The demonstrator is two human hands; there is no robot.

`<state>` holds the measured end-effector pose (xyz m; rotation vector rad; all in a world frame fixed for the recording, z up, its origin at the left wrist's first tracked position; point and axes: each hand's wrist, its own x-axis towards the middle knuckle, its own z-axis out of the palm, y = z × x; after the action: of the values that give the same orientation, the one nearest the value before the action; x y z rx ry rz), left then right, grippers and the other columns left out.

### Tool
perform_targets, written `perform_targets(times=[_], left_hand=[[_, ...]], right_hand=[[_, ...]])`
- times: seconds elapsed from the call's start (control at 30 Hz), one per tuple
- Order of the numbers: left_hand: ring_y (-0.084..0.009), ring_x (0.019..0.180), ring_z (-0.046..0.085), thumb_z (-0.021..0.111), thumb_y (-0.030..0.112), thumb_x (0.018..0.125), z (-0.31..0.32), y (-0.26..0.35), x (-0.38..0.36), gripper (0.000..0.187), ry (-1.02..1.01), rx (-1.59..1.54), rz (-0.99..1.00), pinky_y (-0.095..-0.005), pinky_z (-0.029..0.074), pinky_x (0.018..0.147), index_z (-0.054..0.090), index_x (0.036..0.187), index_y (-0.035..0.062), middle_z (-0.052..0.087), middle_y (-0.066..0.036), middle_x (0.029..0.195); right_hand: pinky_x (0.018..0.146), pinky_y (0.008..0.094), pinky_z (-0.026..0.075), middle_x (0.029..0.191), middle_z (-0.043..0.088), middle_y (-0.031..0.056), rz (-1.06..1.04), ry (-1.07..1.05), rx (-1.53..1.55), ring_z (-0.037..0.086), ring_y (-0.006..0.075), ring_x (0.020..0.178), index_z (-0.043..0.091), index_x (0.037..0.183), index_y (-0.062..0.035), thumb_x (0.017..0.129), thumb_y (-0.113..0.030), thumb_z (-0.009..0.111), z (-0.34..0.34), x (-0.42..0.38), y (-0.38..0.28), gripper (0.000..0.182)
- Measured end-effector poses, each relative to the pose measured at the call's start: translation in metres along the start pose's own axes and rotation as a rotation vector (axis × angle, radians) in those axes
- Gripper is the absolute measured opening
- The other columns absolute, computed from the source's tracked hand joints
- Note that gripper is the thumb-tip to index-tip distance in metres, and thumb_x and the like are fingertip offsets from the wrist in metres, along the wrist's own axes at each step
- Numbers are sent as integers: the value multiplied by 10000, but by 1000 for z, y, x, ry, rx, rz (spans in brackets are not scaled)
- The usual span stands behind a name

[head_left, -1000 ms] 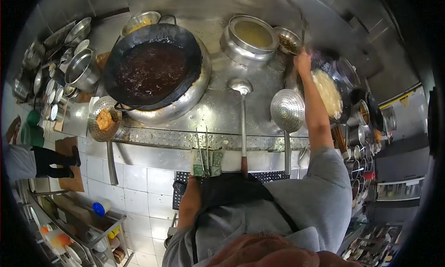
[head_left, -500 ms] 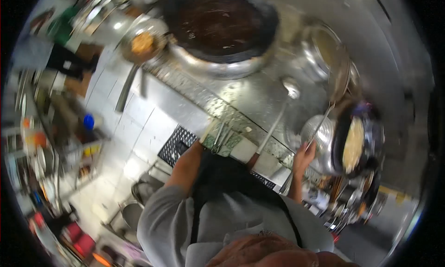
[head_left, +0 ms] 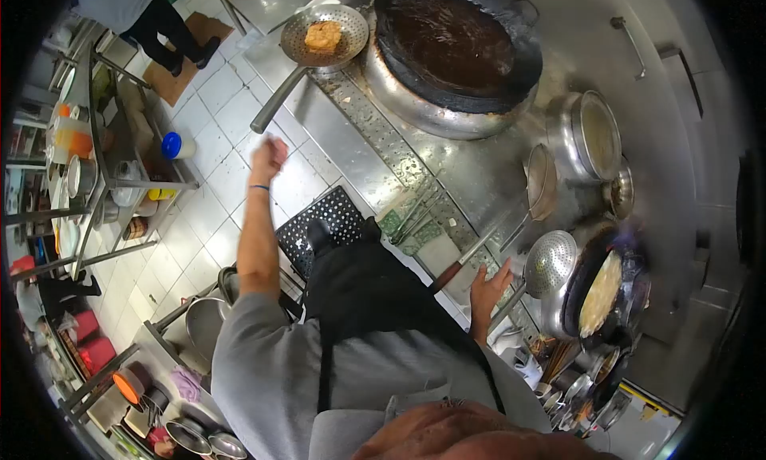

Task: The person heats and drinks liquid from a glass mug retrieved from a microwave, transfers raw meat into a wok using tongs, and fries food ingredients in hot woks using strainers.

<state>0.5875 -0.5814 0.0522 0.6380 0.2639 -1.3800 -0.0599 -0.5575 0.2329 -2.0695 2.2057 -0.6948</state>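
Note:
My left hand (head_left: 270, 155) is raised out over the tiled floor, away from the counter, fingers curled and blurred, with nothing seen in it. At the steel counter's front edge my right hand (head_left: 488, 288) is spread open and holds nothing. It hovers between the wooden ladle handle (head_left: 453, 273) and the handle of a perforated skimmer (head_left: 550, 262). Just right of it, a dark pan (head_left: 600, 294) holds pale yellow food. A big black wok (head_left: 459, 41) of dark liquid sits further along the counter.
A skimmer with an orange fried piece (head_left: 323, 35) rests beside the wok. Also on the counter: a steel pot (head_left: 594, 137), a mesh strainer (head_left: 541, 181), and tongs on a green cloth (head_left: 415, 217). A black mat (head_left: 323, 225) lies underfoot. Shelves of dishes (head_left: 96, 181) stand left; another person (head_left: 136, 9) is beyond.
The view has swung left. My right hand left the pan of yellow food and drew back to the counter edge, now open. My left arm lifted out to the left.

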Motion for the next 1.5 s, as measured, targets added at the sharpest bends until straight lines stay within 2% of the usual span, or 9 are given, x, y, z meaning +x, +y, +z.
perform_targets(times=[0.1, 0.17, 0.27, 0.4, 0.53, 0.67, 0.77, 1.33, 1.5], left_hand=[[-360, 973, 656, 288, 522, 1031, 142, 44, -71, 734, 42, 259, 40, -405, 578, 872, 382, 1343, -136, 550, -302, 1272], [-338, 948, 653, 401, 423, 1032, 166, 44, -73, 607, -1, 366, -2, -398, 585, 845, 384, 1359, -88, 580, -300, 1219], [-194, 753, 583, 632, 131, 924, 196, 1, -75, 288, -11, 367, -137, -304, 559, 685, 554, 1145, -37, 640, -206, 1071], [-81, 591, 504, 641, 162, 923, 216, -48, -41, 104, 62, 410, -169, -257, 499, 575, 586, 897, 77, 578, 10, 727], [-95, 484, 431, 645, 58, 849, 233, -69, -60, 135, 92, 494, 12, -248, 388, 436, 543, 760, 57, 478, 1, 601], [-165, 570, 519, 678, 80, 822, 204, -90, -141, 165, 137, 608, 237, -308, 441, 459, 539, 756, 20, 530, -72, 736], [-167, 538, 548, 669, 31, 787, 180, -106, -209, 354, 90, 680, 325, -313, 449, 409, 510, 1085, -76, 556, -93, 710], [-95, 474, 477, 624, 38, 767, 11, -245, -493, 179, 332, 263, 388, -272, 363, 369, 497, 892, 25, 486, -9, 613], [-87, 444, 461, 648, 24, 757, -11, -264, -600, 279, 414, 69, 698, -264, 357, 338, 459, 962, 29, 486, -13, 607]], right_hand=[[882, 450, 465, 1278, 469, 270, -143, 36, 8, 555, 380, 1013, 402, 1407, 37, 880, -89, 658, -11, 17, -12, 599], [849, 422, 483, 1266, 476, 241, -140, 4, 114, 561, 346, 1008, 456, 1370, 24, 880, -92, 662, -15, 31, -29, 544], [761, 330, 519, 1227, 509, 171, -132, -47, 302, 572, 243, 978, 548, 1297, -6, 891, -75, 654, -23, 56, -67, 425], [738, 352, 518, 1250, 510, 185, -329, -198, 537, 588, 257, 943, 576, 1261, 9, 918, -78, 610, -12, 92, -120, 356], [733, 341, 524, 1258, 519, 160, -555, -302, 594, 600, 240, 952, 604, 1218, 23, 933, -72, 593, 1, 114, -173, 301], [769, 324, 514, 1255, 542, 136, -702, -338, 654, 601, 227, 946, 624, 1188, 28, 947, -70, 581, 16, 114, -184, 264], [787, 332, 527, 1265, 535, 142, -692, -425, 613, 613, 248, 985, 627, 1190, 34, 964, -88, 561, 29, 104, -172, 265], [867, 379, 502, 1242, 532, 188, -1183, -633, 619, 577, 302, 1049, 610, 1217, 12, 935, -64, 542, 25, -50, -259, 300], [827, 357, 501, 1267, 521, 167, -1288, -800, 637, 585, 273, 1020, 621, 1207, 8, 940, -84, 551, 20, -144, -269, 291]])
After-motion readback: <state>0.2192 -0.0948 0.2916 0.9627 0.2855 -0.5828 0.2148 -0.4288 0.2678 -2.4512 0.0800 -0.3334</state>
